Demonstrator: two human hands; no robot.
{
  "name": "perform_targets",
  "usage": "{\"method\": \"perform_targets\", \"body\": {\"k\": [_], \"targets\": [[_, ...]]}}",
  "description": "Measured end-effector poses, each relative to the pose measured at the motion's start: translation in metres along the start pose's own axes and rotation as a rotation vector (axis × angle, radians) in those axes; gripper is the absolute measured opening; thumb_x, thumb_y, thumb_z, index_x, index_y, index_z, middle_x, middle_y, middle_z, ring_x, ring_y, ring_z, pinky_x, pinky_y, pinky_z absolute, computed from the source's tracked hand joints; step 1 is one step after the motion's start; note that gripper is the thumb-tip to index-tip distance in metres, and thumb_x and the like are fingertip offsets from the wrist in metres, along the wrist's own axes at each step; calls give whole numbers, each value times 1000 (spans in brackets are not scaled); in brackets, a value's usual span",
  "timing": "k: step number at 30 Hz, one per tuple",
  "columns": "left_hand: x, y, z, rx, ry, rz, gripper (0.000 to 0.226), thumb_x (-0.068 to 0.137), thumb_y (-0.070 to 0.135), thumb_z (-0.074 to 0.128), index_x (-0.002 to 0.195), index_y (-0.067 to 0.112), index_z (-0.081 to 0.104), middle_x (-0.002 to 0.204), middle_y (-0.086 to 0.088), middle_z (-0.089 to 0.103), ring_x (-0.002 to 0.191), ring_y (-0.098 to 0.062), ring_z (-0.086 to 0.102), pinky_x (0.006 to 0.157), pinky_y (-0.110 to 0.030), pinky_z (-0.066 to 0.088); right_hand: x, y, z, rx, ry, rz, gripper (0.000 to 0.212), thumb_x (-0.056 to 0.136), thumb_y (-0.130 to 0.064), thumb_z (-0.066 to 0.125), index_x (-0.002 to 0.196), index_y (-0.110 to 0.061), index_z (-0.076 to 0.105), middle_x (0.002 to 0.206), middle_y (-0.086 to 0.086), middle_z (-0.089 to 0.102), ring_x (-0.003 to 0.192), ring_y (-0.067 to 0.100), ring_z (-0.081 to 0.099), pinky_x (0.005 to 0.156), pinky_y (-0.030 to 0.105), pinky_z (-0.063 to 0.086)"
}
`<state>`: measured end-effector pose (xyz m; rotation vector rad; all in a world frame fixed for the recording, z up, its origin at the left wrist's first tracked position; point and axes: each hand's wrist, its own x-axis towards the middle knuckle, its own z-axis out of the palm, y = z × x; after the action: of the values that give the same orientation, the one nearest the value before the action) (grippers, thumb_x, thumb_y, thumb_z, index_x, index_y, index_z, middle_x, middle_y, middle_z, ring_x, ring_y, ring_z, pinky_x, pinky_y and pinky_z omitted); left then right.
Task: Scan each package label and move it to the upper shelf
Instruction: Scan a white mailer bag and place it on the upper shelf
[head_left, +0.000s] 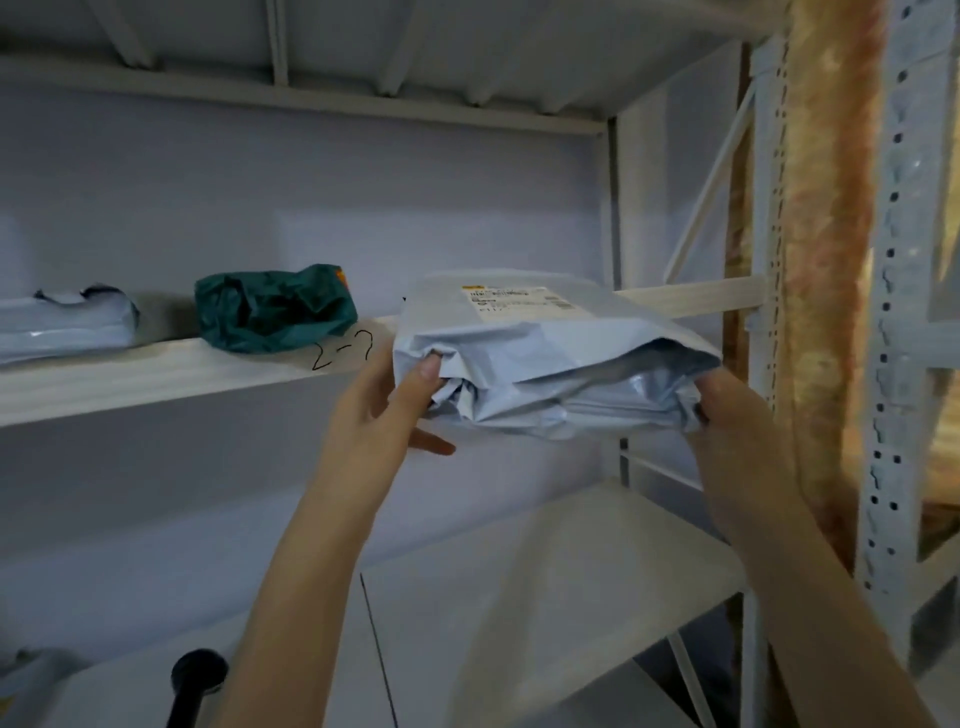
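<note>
the grey parcel (545, 358), label (517, 300) up, is half over the front edge of the upper shelf (156, 374), not yet let go. left hand (384, 415) and right hand (727, 415) pinch its near corners, fingers clamped on the wrap. two parcels, green (275, 309) and pale (62, 325), already lie there; the scanner (200, 675) sits below, so scanning looks done.

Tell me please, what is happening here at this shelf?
A person holds a grey package with both hands, left hand and right hand gripping its near edge, label up, at the upper shelf. A green package and another grey one already lie there. A black scanner rests below.
</note>
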<state>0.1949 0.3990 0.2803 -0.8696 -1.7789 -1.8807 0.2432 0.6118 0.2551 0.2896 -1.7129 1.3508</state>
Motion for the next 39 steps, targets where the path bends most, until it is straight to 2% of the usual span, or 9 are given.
{"method": "perform_targets", "body": {"k": [4, 7, 11, 19, 23, 29, 33, 37, 39], "targets": [[36, -5, 2, 13, -13, 37, 39, 65, 56, 47, 96, 36, 60, 78, 20, 72, 66, -7, 70, 51, -28, 58, 48, 13, 22, 234, 41, 108, 28, 89, -36, 49, 68, -33, 67, 64, -20, 66, 68, -6, 60, 80, 28, 41], [60, -12, 1, 25, -21, 42, 40, 66, 57, 46, 99, 37, 56, 80, 24, 71, 65, -13, 72, 49, -28, 56, 78, 22, 39, 316, 33, 89, 24, 77, -45, 54, 77, -25, 67, 71, -10, 62, 73, 3, 58, 83, 30, 43], [84, -23, 3, 26, 11, -10, 33, 75, 55, 48, 100, 34, 54, 90, 15, 67, 61, -14, 71, 46, -27, 55, 110, 40, 52, 376, 47, 140, 34, 97, -20, 37, 70, -23, 56, 46, -18, 63, 50, -8, 60, 74, 22, 44], [129, -60, 7, 244, 242, -35, 32, 99, 41, 31, 89, 19, 52, 49, 0, 64, 32, -15, 54, 36, -20, 42, 143, 79, 84, 111, -109, -79, 30, 100, -27, 38, 74, -31, 51, 67, -18, 58, 60, -23, 52, 59, -5, 35], [142, -73, 11, 334, 346, -14, 27, 100, 39, 30, 82, 26, 47, 47, 0, 65, 31, -16, 55, 34, -19, 41, 164, 95, 95, 21, -155, -181, 34, 100, -21, 37, 70, -33, 48, 59, -29, 57, 61, -19, 50, 60, -1, 35], [159, -77, 10, 422, 396, -97, 29, 101, 34, 33, 97, 12, 52, 40, -2, 62, 28, -14, 54, 31, -17, 40, 190, 127, 110, -130, -109, -251, 24, 97, -38, 39, 101, -26, 59, 84, 1, 58, 76, 10, 52, 65, 23, 37], [165, -78, 16, 502, 484, -118, 32, 101, 33, 33, 101, 9, 54, 40, 0, 62, 29, -13, 56, 33, -18, 43, 186, 132, 116, -111, 10, -282, 34, 92, -42, 39, 109, -21, 61, 95, -4, 62, 94, 21, 58, 83, 37, 47], [148, -91, 26, 497, 587, 15, 39, 100, 33, 38, 135, 19, 47, 48, 2, 67, 36, -13, 60, 40, -22, 47, 154, 138, 111, 40, 220, -432, 22, 93, -21, 50, 107, -8, 59, 104, -1, 54, 99, 11, 52, 93, 21, 40], [114, -110, 25, 530, 599, 137, 38, 99, 28, 42, 137, 29, 43, 53, 4, 68, 43, -15, 63, 47, -30, 53, 135, 156, 99, 175, 21, -401, 15, 86, -21, 52, 95, -17, 64, 97, 1, 61, 95, 15, 59, 89, 17, 42]]}}
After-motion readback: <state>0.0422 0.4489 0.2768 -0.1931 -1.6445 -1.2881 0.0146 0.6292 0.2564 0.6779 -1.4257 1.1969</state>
